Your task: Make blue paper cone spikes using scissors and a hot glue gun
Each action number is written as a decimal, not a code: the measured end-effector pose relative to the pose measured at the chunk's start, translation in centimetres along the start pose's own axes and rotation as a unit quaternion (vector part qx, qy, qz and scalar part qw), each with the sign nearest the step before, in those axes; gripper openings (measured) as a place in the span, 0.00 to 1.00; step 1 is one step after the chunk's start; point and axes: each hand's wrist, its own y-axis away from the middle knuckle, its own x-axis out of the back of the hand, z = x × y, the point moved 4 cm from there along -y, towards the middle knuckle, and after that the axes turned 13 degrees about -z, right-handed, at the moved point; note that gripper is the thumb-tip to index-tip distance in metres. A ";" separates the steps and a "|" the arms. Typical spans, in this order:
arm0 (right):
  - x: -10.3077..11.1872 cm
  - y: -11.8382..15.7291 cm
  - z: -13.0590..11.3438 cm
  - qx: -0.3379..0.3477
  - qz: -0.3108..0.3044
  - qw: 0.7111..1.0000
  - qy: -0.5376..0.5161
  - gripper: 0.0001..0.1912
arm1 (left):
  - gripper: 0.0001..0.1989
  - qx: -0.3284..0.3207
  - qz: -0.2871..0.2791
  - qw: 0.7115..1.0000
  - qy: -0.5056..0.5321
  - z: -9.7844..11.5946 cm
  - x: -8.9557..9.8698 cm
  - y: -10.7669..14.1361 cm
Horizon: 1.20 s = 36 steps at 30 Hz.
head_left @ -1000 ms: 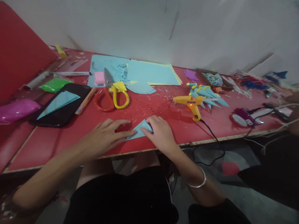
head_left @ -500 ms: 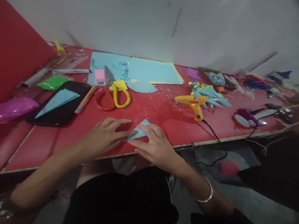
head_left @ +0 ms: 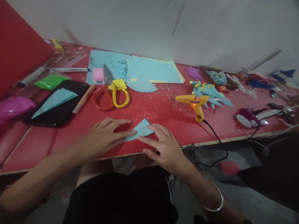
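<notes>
A folded light-blue paper triangle (head_left: pixel 140 128) lies flat near the front edge of the red table (head_left: pixel 161 109). My left hand (head_left: pixel 106 133) rests at its left, fingers stretched out, with fingertips on the narrow end. On the other side, my right hand (head_left: pixel 164 144) is spread, its fingertips touching the paper's right and lower edge. Neither hand is closed around anything. Beyond my left hand lie scissors with red and yellow handles (head_left: pixel 121 104). To the right, a yellow hot glue gun (head_left: pixel 195 104) stands with a small orange light lit.
Blue paper sheets (head_left: pixel 154 68) lie along the wall. At left a black tray (head_left: pixel 67 109) bears a folded blue piece (head_left: pixel 54 101), beside an orange marker (head_left: pixel 83 99). Blue paper cones with yellow beads (head_left: pixel 211 91) sit behind the glue gun. Its black cable (head_left: pixel 216 137) hangs over the edge.
My right hand has slid to the right across the paper, uncovering more of the triangle. My left hand has stayed nearly in place. The view has shifted slightly.
</notes>
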 end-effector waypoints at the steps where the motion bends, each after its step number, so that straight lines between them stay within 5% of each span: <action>1: 0.1 0.2 0.3 -0.010 0.002 1.000 -0.002 0.20 | 0.20 0.001 0.000 1.000 0.000 0.0 0.1 0.0; 19: 1.9 1.4 2.1 -0.066 0.099 0.992 -0.038 0.15 | 0.20 -0.039 -0.025 0.997 0.054 -1.1 0.2 0.4; 27: 0.9 -2.5 2.0 -0.068 0.030 0.988 -0.133 0.30 | 0.27 -0.019 -0.051 0.994 0.090 -1.5 0.4 0.6; 36: 1.6 -4.1 1.9 -0.007 0.052 0.962 -0.269 0.10 | 0.22 -0.044 -0.011 0.999 0.017 -0.4 1.1 0.7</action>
